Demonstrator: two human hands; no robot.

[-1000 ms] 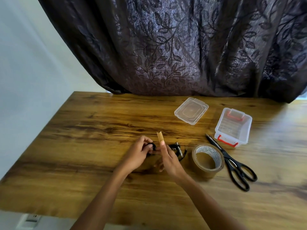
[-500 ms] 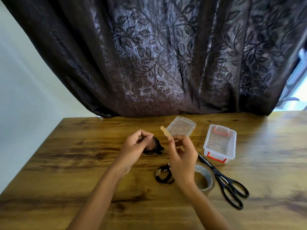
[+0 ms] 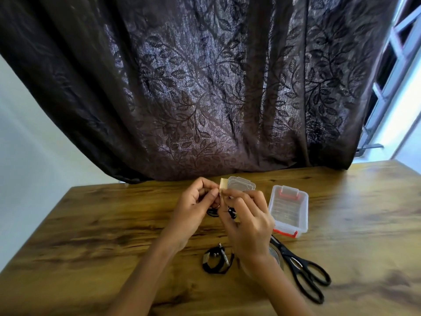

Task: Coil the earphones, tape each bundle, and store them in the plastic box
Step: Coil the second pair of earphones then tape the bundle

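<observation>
Two bundles in play. One earphone bundle (image 3: 216, 261) is lying on the worktop (image 3: 114, 224) at lower centre, just left of the right wrist. A pale band is showing on its left side, probably tape, so I'm reading it as done. The held bundle (image 3: 211, 212) is sitting up at frame centre in the left hand (image 3: 193, 208), mostly hidden, with only black loops showing below.

Change vs half a second ago: the hands were apart with the tape strip (image 3: 223, 185) held clear; now they are meeting and the strip is touching the left thumb at the coil. The right hand (image 3: 248, 222) fingers (image 3: 237, 197) are pinching the strip's lower end, the top sticking up in front of the lid (image 3: 241, 187). The left fingers (image 3: 205, 188) are curling round the coil.

Meaning: taping of bundle two is starting, wrap not closed yet. The plastic box (image 3: 289, 210) is standing open right of the hands and looks empty, so storing is pending. Scissors (image 3: 305, 272) are lying lower right.
</observation>
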